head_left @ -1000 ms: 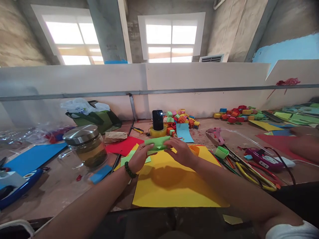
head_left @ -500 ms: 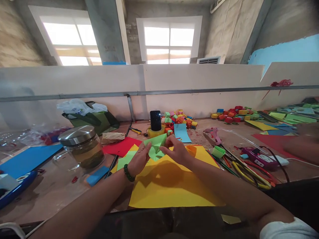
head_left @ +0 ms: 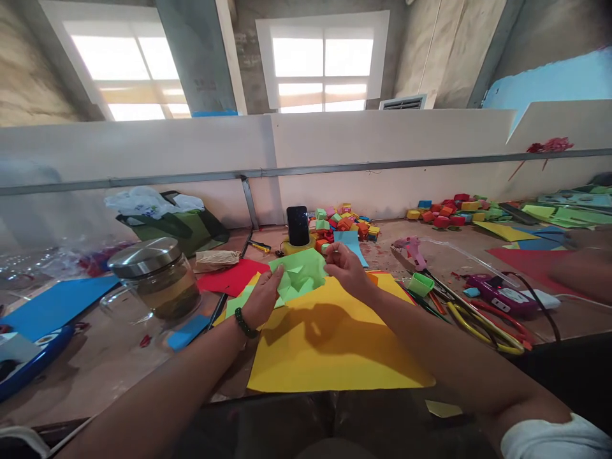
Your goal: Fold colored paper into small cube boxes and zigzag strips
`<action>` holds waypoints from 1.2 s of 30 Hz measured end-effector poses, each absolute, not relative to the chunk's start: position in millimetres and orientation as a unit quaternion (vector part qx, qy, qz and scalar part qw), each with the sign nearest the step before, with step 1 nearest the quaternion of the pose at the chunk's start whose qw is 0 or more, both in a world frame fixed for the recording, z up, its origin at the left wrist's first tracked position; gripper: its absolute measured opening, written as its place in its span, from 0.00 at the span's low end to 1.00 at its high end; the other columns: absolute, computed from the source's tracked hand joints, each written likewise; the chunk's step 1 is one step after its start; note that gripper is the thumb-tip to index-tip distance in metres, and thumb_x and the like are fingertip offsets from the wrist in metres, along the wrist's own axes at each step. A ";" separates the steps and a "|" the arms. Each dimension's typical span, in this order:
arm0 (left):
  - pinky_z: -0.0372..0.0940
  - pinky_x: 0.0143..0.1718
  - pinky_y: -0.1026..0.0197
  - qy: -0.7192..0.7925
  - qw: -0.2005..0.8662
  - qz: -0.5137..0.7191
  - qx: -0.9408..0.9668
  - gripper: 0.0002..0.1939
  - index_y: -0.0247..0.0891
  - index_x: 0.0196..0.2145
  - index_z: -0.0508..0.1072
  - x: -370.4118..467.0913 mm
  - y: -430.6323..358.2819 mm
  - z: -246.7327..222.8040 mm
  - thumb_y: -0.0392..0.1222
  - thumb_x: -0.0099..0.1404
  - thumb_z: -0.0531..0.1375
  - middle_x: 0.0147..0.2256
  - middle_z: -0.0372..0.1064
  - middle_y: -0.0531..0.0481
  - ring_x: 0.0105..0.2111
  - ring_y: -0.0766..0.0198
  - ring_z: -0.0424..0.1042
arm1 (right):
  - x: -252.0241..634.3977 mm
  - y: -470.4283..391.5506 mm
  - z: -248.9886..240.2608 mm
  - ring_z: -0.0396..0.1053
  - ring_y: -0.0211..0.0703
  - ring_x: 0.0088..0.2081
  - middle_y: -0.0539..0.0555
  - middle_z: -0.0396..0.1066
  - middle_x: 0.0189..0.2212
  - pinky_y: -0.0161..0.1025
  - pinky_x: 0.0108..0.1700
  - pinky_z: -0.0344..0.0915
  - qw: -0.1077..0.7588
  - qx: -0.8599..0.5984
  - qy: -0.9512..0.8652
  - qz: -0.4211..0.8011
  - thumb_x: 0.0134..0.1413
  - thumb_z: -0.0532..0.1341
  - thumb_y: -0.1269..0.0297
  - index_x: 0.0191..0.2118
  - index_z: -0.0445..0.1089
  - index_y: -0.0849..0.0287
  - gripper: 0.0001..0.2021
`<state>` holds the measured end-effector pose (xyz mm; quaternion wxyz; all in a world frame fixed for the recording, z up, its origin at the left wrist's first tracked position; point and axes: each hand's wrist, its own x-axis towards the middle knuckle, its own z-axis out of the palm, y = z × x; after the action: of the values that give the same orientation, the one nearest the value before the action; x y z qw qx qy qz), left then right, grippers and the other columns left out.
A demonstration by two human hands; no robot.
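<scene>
A sheet of light green paper [head_left: 301, 274] with creases and raised folds is held up over a large yellow sheet [head_left: 335, 357]. My left hand [head_left: 262, 298], wearing a dark bead bracelet [head_left: 245, 323], pinches its left side, thumb on top. My right hand [head_left: 351, 274] is at the paper's right edge, thumb and fingers closed together there; the exact contact is hard to make out. Beneath my left hand lies another light green sheet [head_left: 239, 301]. A bit of orange paper [head_left: 381, 278] shows behind my right wrist.
A phone [head_left: 298, 225] stands ahead, beside a pile of folded paper cubes [head_left: 347, 223]. A lidded glass jar [head_left: 165, 287] is at left. To the right are a pink glue gun [head_left: 414, 252], yellow-handled scissors [head_left: 482, 331] and a purple power strip [head_left: 500, 296]. Another person's arm [head_left: 583, 268] is far right.
The green paper has opened out flatter. My right hand has shifted from over its folds to its right edge. The camera view has tilted slightly.
</scene>
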<state>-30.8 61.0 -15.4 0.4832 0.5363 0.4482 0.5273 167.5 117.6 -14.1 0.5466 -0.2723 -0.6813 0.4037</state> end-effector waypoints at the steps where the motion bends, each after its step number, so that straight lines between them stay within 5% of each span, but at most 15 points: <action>1: 0.64 0.30 0.63 0.455 0.466 0.538 0.536 0.11 0.39 0.32 0.74 -34.1 61.4 -15.3 0.49 0.61 0.59 0.21 0.66 0.51 0.30 0.60 0.69 | 171.1 119.5 -12.1 0.53 0.33 0.22 0.41 0.54 0.20 0.32 0.24 0.50 0.548 -0.273 -0.679 0.405 0.39 0.57 0.66 0.34 0.57 0.56 0.12; 5: 0.62 0.26 0.67 0.469 0.431 0.553 0.537 0.11 0.38 0.28 0.72 -39.1 60.5 -11.8 0.48 0.55 0.64 0.22 0.65 0.53 0.26 0.65 0.65 | 187.4 124.4 0.1 0.51 0.32 0.19 0.40 0.53 0.16 0.32 0.23 0.48 0.482 -0.302 -0.728 0.383 0.41 0.59 0.63 0.33 0.60 0.57 0.10; 9: 0.57 0.21 0.66 0.454 0.457 0.512 0.569 0.24 0.38 0.22 0.67 -29.4 58.8 -8.8 0.64 0.53 0.61 0.18 0.60 0.56 0.19 0.69 0.58 | 198.0 120.0 15.2 0.56 0.32 0.21 0.43 0.59 0.17 0.32 0.23 0.52 0.404 -0.326 -0.783 0.343 0.42 0.62 0.65 0.29 0.66 0.58 0.06; 13: 0.53 0.21 0.67 0.439 0.436 0.471 0.629 0.28 0.38 0.18 0.63 -19.3 55.4 -11.2 0.68 0.49 0.61 0.18 0.56 0.57 0.20 0.70 0.52 | 195.6 110.5 20.4 0.70 0.40 0.34 0.51 0.72 0.32 0.37 0.34 0.67 0.405 -0.259 -0.771 0.419 0.47 0.63 0.60 0.36 0.70 0.57 0.09; 17: 0.52 0.20 0.66 0.437 0.419 0.396 0.690 0.29 0.38 0.20 0.64 -13.8 53.5 -18.0 0.69 0.53 0.56 0.17 0.54 0.57 0.19 0.70 0.50 | 185.3 107.6 9.0 0.71 0.47 0.42 0.55 0.72 0.44 0.41 0.40 0.69 0.306 -0.235 -0.831 0.400 0.40 0.69 0.62 0.45 0.71 0.56 0.22; 21: 0.61 0.26 0.64 0.453 0.334 0.446 0.696 0.24 0.38 0.29 0.66 -16.5 57.2 -19.5 0.64 0.54 0.59 0.24 0.64 0.54 0.24 0.66 0.61 | 177.7 111.5 -2.3 0.70 0.48 0.42 0.56 0.72 0.42 0.38 0.39 0.67 0.228 -0.286 -0.874 0.319 0.38 0.68 0.67 0.47 0.71 0.63 0.25; 24: 0.64 0.38 0.59 0.486 0.142 0.500 0.703 0.16 0.39 0.29 0.65 -24.2 58.9 -17.1 0.54 0.55 0.62 0.31 0.67 0.50 0.33 0.62 0.67 | 175.1 113.6 -5.3 0.70 0.43 0.35 0.51 0.73 0.34 0.34 0.34 0.64 0.240 -0.320 -0.862 0.313 0.40 0.66 0.69 0.45 0.71 0.63 0.21; 29: 0.51 0.57 0.43 0.504 -0.120 0.368 0.772 0.05 0.40 0.27 0.73 -26.5 51.4 -17.6 0.42 0.54 0.64 0.47 0.69 0.44 0.50 0.50 0.65 | 167.8 111.1 -11.7 0.68 0.41 0.33 0.49 0.72 0.30 0.32 0.32 0.60 0.288 -0.294 -0.855 0.316 0.40 0.64 0.69 0.39 0.72 0.62 0.15; 36: 0.46 0.59 0.41 0.502 -0.119 0.364 0.775 0.06 0.41 0.25 0.75 -22.0 48.9 -15.0 0.37 0.58 0.59 0.47 0.71 0.46 0.51 0.51 0.65 | 161.7 111.7 -19.6 0.67 0.43 0.35 0.50 0.71 0.31 0.34 0.36 0.61 0.329 -0.274 -0.851 0.304 0.41 0.63 0.68 0.36 0.72 0.62 0.12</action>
<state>-22.0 48.9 -15.0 -0.1192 0.7755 0.5019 0.3641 161.7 111.7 -19.6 0.3290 -0.2743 -0.8509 0.3040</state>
